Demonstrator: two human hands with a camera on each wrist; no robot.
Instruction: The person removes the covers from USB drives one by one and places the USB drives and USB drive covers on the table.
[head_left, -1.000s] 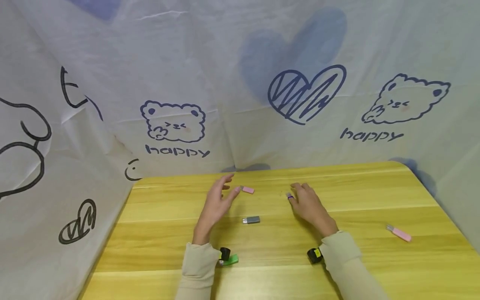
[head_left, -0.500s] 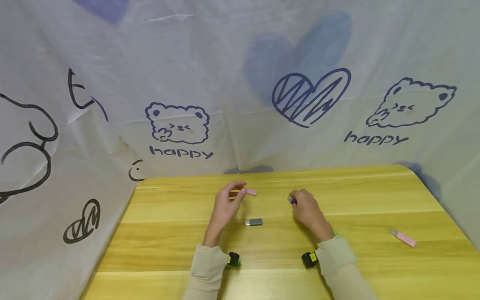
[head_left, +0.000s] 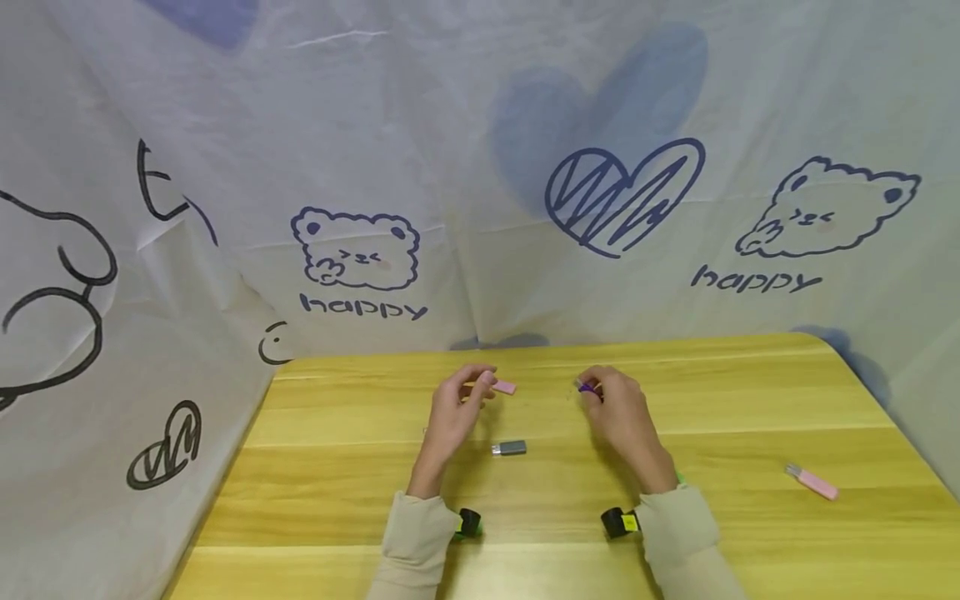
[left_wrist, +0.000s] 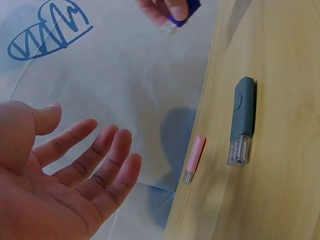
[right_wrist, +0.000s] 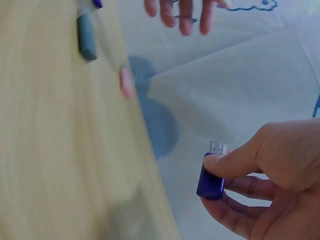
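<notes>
My right hand [head_left: 621, 412] pinches a purple USB flash drive [right_wrist: 212, 182] between thumb and fingers, its clear-capped plug pointing outward. In the right wrist view the drive is held up off the table. My left hand [head_left: 453, 412] holds nothing; in the left wrist view its fingers [left_wrist: 107, 172] are relaxed and slightly bent. It hovers over the table beside a small pink flash drive [head_left: 506, 388], overlapping the drive's plug end in the head view. A grey flash drive [head_left: 513, 447] lies on the table between the two forearms, its plug to the left.
A second pink flash drive [head_left: 816, 483] lies on the wood-grain table [head_left: 555, 567] at the right. Green items show partly behind the left wrist camera [head_left: 469, 523] and beside the right sleeve [head_left: 678, 517]. A printed cloth [head_left: 480, 275] hangs behind the table.
My right hand has closed its fingers on the purple flash drive and lifted it. My left hand has shifted slightly right, nearer the small pink drive. The head view has shifted a little.
</notes>
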